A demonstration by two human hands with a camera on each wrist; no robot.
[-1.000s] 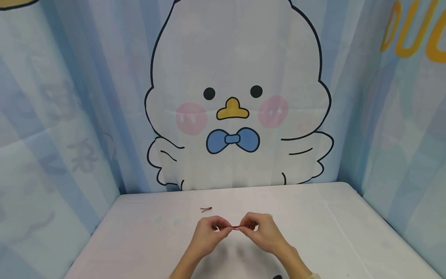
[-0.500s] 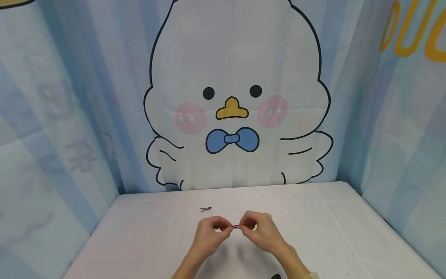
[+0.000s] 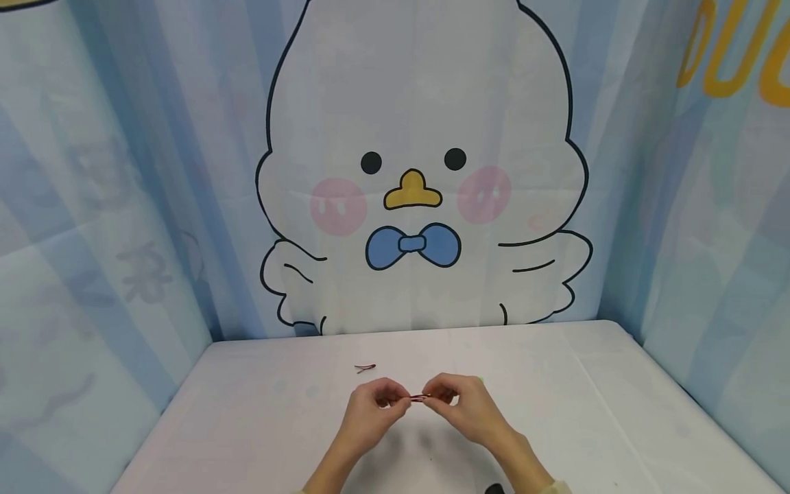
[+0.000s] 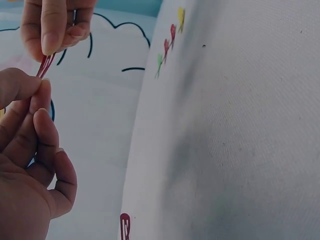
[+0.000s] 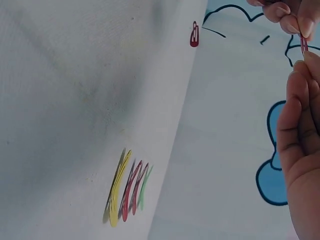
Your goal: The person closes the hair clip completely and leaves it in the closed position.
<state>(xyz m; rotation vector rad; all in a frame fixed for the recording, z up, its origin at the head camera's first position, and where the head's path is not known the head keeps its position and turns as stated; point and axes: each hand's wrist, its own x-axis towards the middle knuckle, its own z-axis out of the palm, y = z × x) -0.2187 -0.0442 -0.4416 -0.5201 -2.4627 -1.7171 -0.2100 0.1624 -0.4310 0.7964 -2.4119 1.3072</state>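
Note:
A dark red snap hair clip [image 3: 417, 398] is stretched between my two hands above the white table. My left hand [image 3: 375, 415] pinches one end between thumb and forefinger. At the other end, the thumb and fingers of my right hand [image 3: 467, 410] pinch it. The left wrist view shows two prongs of the hair clip [image 4: 46, 65] in the gap between the fingertips; both ends are covered by fingers. A second red hair clip [image 3: 365, 368] lies on the table beyond my left hand, its prongs spread apart.
Near the table's far edge, mostly hidden by my right hand in the head view, lie a yellow clip [image 5: 119, 190], two red clips [image 5: 132, 192] and a green clip [image 5: 145, 189] side by side. A black object [image 3: 494, 488] shows at the bottom edge. A printed curtain [image 3: 420, 295] stands behind the table.
Both hands keep their pinch on the hair clip and have risen very slightly in the head view. The second red clip stays where it was on the table.

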